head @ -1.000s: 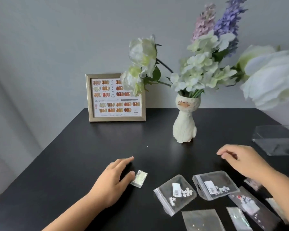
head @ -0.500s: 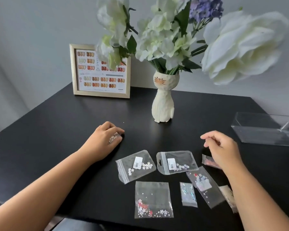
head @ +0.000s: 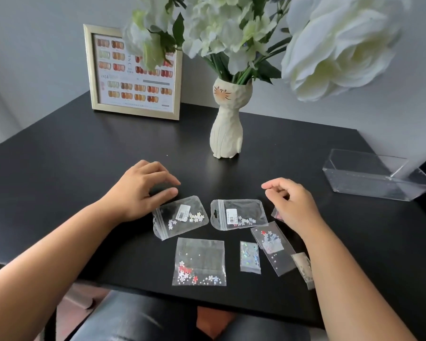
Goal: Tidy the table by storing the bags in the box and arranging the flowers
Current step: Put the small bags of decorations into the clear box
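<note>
While the small clear bags (head: 199, 260) lie scattered at the near edge of the black table (head: 59, 168), your left hand (head: 138, 190) rests beside them and your right hand (head: 293, 205) hovers above, both loosely curled, holding nothing. Farther right stands the clear box (head: 379, 178); behind, flowers (head: 231, 33) fill a cat-shaped vase (head: 228, 124).

Soft, even daylight; faint sheen on the black table (head: 59, 168); wide-angle bending at edges; nearest white flower (head: 342, 45) slightly soft.

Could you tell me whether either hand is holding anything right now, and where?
Left hand: cannot be told, fingers curled over the table. Right hand holds nothing.
</note>
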The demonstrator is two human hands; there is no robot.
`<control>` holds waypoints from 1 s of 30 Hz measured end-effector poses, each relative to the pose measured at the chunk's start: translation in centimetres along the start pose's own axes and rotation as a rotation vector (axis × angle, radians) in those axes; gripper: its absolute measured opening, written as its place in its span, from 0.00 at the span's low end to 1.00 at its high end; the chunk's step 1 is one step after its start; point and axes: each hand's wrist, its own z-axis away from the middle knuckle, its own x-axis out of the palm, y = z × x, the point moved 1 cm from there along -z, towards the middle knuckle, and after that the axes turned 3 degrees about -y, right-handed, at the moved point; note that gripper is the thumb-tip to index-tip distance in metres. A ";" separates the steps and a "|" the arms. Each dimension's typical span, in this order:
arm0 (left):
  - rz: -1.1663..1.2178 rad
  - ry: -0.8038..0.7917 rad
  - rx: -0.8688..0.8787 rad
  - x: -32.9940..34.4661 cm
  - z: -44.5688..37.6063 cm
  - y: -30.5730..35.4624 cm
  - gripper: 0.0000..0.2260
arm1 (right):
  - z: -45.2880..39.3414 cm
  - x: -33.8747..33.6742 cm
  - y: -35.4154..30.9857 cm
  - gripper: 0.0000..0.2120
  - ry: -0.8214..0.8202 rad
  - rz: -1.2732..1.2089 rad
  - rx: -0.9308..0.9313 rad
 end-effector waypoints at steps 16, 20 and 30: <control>-0.018 -0.048 -0.355 2.2 3.9 4.0 0.32 | 0.2 -0.7 -1.7 0.37 -0.439 0.345 -0.012; 0.135 0.051 -0.307 2.2 4.2 4.2 0.26 | -0.7 -0.5 -1.4 0.29 -0.462 0.252 0.043; 0.299 0.408 -0.223 1.7 3.8 6.5 0.14 | -3.2 -1.3 -1.2 0.02 -0.375 -0.215 0.079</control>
